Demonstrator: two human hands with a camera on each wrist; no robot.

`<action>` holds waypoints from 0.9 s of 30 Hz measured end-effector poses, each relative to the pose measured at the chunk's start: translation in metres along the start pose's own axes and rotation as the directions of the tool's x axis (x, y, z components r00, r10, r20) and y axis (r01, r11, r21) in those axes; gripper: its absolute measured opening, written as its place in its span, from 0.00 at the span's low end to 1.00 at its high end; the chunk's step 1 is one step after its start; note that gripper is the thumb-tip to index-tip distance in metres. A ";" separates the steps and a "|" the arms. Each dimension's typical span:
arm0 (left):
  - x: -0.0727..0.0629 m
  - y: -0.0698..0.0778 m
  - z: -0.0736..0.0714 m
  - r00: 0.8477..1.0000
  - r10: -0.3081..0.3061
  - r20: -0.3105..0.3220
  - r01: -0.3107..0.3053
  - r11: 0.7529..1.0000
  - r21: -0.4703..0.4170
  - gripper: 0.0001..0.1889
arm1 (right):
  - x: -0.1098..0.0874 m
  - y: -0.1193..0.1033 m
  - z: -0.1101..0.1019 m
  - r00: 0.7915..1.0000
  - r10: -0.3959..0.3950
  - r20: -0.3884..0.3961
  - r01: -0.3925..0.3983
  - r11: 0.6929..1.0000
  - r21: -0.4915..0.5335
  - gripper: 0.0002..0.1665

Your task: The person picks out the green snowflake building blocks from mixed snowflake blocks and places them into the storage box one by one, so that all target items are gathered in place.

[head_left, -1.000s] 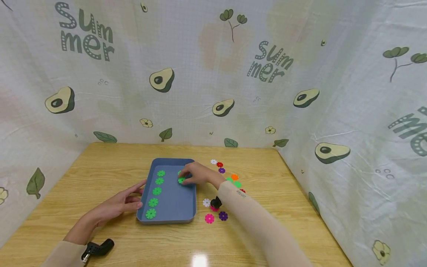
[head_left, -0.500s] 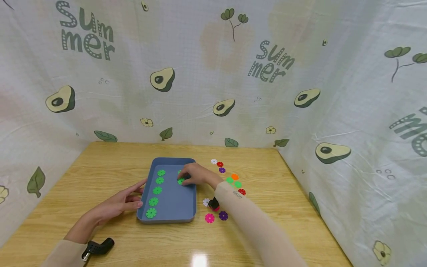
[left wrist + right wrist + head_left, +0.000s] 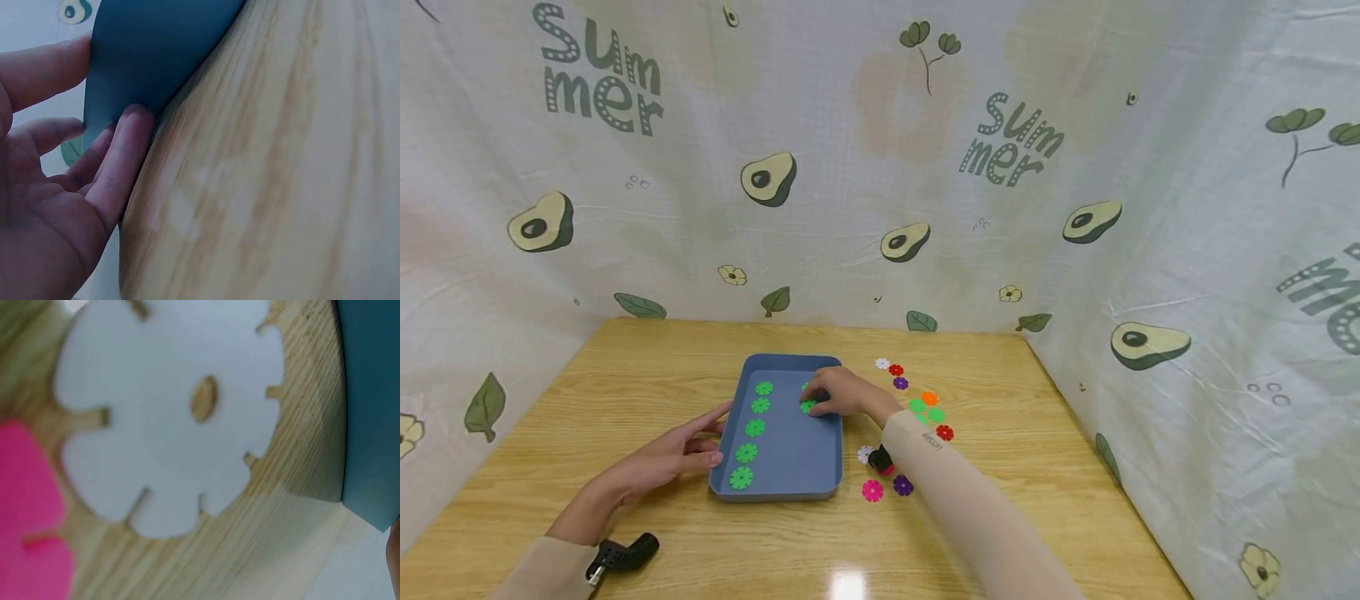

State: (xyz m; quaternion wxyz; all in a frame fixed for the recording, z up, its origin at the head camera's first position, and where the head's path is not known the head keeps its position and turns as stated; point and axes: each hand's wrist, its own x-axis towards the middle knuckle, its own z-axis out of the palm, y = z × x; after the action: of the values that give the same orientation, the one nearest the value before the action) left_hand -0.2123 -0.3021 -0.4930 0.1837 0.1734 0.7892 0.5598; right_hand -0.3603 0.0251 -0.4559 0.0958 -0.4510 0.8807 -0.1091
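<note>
A blue-grey tray (image 3: 790, 497) lies on the wooden table. Down its left side runs a column of several green notched discs, such as the one nearest me (image 3: 741, 478). At the tray's right side, my right hand (image 3: 847, 392) reaches over the rim and pinches a green notched disc (image 3: 807, 407) at the tray floor, thumb and fingertips at its edges. Another green disc behind it is mostly hidden by the fingers. My left hand (image 3: 662, 460) rests its fingers and thumb against the tray's left outer wall, also seen in the left wrist view.
Loose notched discs lie right of the tray: white (image 3: 156, 450), pink (image 3: 872, 491), purple (image 3: 903, 485), orange (image 3: 929, 398), red (image 3: 945, 432) and several green (image 3: 936, 414). My right forearm passes over some. A patterned cloth (image 3: 820, 275) hangs behind and to the right.
Both hands stay in nearly the same place. The right forearm and wrist shift slightly left, uncovering more of the red and green discs on the table.
</note>
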 end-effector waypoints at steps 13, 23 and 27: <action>0.000 0.000 0.000 1.000 0.000 0.004 0.000 1.000 -0.002 0.44 | -0.002 -0.001 -0.001 1.000 0.012 -0.001 -0.012 1.000 0.002 0.18; 0.000 -0.001 0.000 1.000 0.009 0.003 -0.009 1.000 -0.014 0.44 | -0.002 -0.001 -0.002 1.000 0.015 -0.009 -0.015 1.000 0.009 0.18; 0.000 -0.001 0.000 1.000 0.004 0.000 -0.004 1.000 -0.016 0.44 | -0.002 -0.001 -0.001 1.000 0.011 -0.012 -0.011 1.000 0.010 0.18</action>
State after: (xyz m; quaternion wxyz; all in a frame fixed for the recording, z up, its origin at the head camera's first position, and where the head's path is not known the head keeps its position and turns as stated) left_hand -0.2125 -0.3028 -0.4942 0.1842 0.1736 0.7843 0.5664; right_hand -0.3590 0.0259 -0.4541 0.0931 -0.4449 0.8832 -0.1156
